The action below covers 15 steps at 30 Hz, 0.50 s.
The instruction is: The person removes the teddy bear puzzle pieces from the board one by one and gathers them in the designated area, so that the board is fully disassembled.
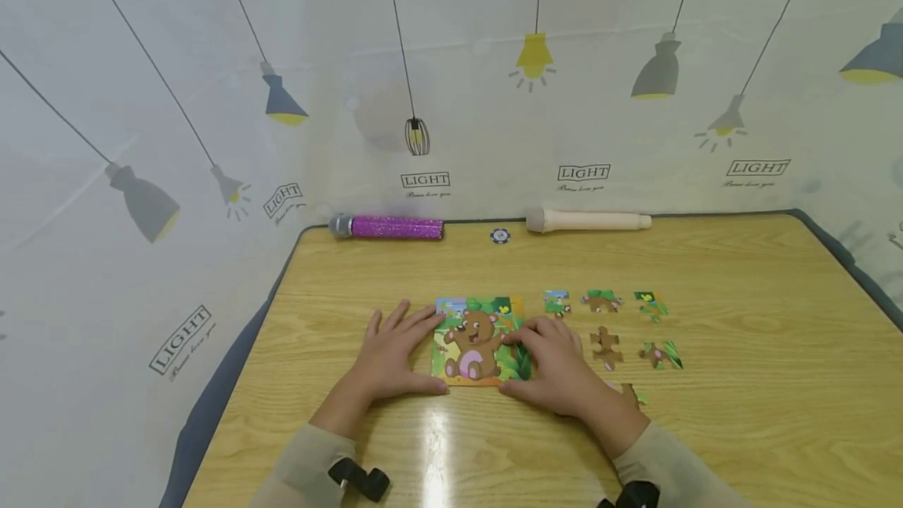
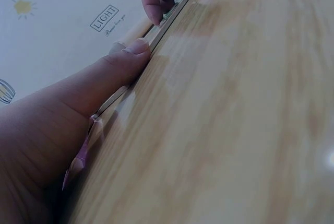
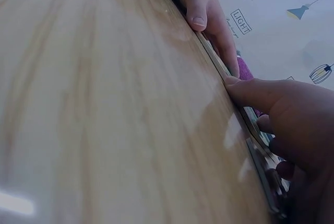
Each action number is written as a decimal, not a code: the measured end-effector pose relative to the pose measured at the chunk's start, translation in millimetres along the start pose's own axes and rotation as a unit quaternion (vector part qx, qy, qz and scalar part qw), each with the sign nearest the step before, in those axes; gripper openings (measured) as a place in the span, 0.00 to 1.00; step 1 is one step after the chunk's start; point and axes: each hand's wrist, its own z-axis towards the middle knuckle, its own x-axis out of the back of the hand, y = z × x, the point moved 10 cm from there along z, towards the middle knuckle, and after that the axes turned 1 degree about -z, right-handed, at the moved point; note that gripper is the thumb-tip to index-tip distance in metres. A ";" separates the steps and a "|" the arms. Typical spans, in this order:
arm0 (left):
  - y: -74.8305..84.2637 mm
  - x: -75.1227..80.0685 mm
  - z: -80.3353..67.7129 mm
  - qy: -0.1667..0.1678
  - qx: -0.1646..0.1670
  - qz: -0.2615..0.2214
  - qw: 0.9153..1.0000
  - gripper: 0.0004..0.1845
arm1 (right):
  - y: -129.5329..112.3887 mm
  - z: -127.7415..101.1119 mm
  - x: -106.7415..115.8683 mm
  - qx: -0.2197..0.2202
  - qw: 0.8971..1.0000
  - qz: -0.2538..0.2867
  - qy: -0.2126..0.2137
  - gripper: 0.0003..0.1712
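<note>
Wooden table [image 1: 741, 382], hands flat flanking bear puzzle [image 1: 480, 339]

Left thumb [image 2: 128, 51] against the puzzle board's [image 2: 112, 97] edge on the wooden table [image 2: 235, 119], other hand's fingertips [image 2: 156, 10] beyond.

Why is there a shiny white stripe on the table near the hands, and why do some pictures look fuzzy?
Head view: the stripe is glare from a light on the glossy table, just below the bear puzzle; edges look bent by the wide lens. Left wrist view: the left hand is very close and blurred. Right wrist view: the right hand is dark and soft too.
</note>
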 end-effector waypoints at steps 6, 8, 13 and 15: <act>0.3 0.2 -0.2 0.003 -0.002 -0.001 1.000 0.65 | 3.2 1.2 -0.1 -0.012 1.000 0.014 0.002 0.35; 0.7 0.7 -0.3 0.007 -0.004 0.000 1.000 0.64 | 3.5 1.8 -0.1 -0.016 1.000 0.018 0.002 0.35; 2.5 3.0 -1.1 0.015 -0.008 0.003 1.000 0.64 | 5.3 2.8 -0.4 -0.024 0.999 0.021 0.004 0.37; 2.6 2.8 -1.4 0.013 -0.007 0.003 1.000 0.64 | 6.0 2.6 -0.6 -0.026 0.999 0.024 0.005 0.37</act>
